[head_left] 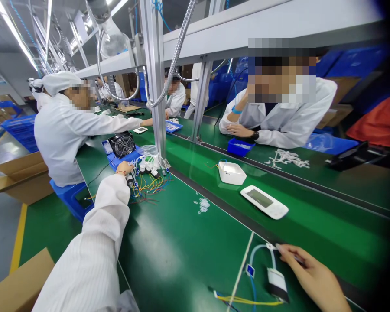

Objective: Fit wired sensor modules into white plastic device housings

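Note:
My left hand [125, 168] reaches out to a pile of small parts with tubes and coloured wires [151, 173]; its fingers are closed, and what they hold is too small to name. At the lower right, my right hand [307, 268] pinches a small white connector [271, 246] between thumb and finger. From this connector a pale tube runs to a small black-and-white pump [277, 284], and another curves to a blue square tag [250, 271]. Yellow wires [243, 300] lie beside the pump on the green table [169, 247].
Small clear rings [203, 205] lie mid-table. A white housing [232, 173] and a white device with a screen [264, 202] sit on the green belt [328, 221]. A black fan [121, 144] stands near a metal post [154, 78]. Several people sit around.

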{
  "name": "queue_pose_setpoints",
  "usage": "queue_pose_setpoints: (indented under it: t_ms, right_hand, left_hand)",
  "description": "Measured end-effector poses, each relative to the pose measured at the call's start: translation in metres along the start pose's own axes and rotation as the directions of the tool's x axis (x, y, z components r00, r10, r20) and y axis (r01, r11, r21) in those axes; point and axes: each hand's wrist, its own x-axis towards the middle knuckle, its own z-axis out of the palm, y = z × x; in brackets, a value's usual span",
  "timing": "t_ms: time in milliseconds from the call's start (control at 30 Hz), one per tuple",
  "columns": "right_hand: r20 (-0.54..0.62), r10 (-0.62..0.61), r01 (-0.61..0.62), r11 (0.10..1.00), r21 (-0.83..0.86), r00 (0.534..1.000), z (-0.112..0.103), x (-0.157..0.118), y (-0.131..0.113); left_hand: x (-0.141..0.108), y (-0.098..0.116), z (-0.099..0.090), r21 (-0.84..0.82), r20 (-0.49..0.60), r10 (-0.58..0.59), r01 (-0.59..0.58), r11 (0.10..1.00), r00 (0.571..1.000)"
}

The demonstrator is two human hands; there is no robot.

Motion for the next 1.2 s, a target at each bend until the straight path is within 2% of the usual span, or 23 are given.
queue_pose_setpoints:
  t_ms: [100,200,333,433,533,700,800,967,1100,1200]
  right_hand:
    - [0.010,0.026,-0.026,1.000,0.001,1.000,-0.001,0.000,0.001]
    - [0.011,0.009,-0.009,1.000,-0.018,1.000,-0.001,0.002,0.007]
    - [0.002,-0.019,0.019,0.998,-0.058,1.000,0.001,0.005,0.015]
    - [-0.004,-0.010,0.010,0.999,-0.044,1.000,0.002,0.005,0.016]
    - [-0.005,-0.001,0.001,0.999,-0.040,1.000,0.001,0.005,0.015]
    - [-0.013,-0.006,0.006,0.999,-0.040,1.000,0.001,0.006,0.016]
    - [-0.006,-0.038,0.038,0.999,-0.037,0.999,0.003,0.006,0.017]
    - [-0.011,-0.119,0.118,0.991,-0.066,0.993,0.004,0.005,0.024]
    - [-0.004,-0.136,0.135,0.989,-0.062,0.991,0.004,0.005,0.027]
    - [-0.039,-0.145,0.143,0.989,-0.044,0.989,0.005,0.003,0.024]
  left_hand:
    - [-0.026,-0.008,-0.013,-0.069,-0.100,-0.001,-0.006,0.998,0.995]
    - [-0.060,-0.013,-0.028,-0.155,-0.206,0.058,-0.092,0.984,0.977]
    - [-0.088,0.002,-0.045,-0.242,-0.299,0.131,-0.208,0.948,0.945]
    - [-0.081,0.026,-0.049,-0.277,-0.400,0.149,-0.275,0.921,0.904]
    - [-0.062,0.051,-0.034,-0.290,-0.470,0.139,-0.301,0.908,0.872]
    - [-0.037,0.071,0.014,-0.273,-0.464,0.093,-0.242,0.931,0.881]
    - [-0.028,0.070,0.030,-0.256,-0.429,0.086,-0.212,0.943,0.899]
    - [-0.013,0.062,0.024,-0.170,-0.310,0.230,-0.292,0.941,0.923]
    - [-0.009,0.059,0.012,-0.053,-0.261,0.337,-0.362,0.931,0.904]
    - [-0.016,0.056,0.009,0.007,-0.298,0.376,-0.392,0.920,0.877]
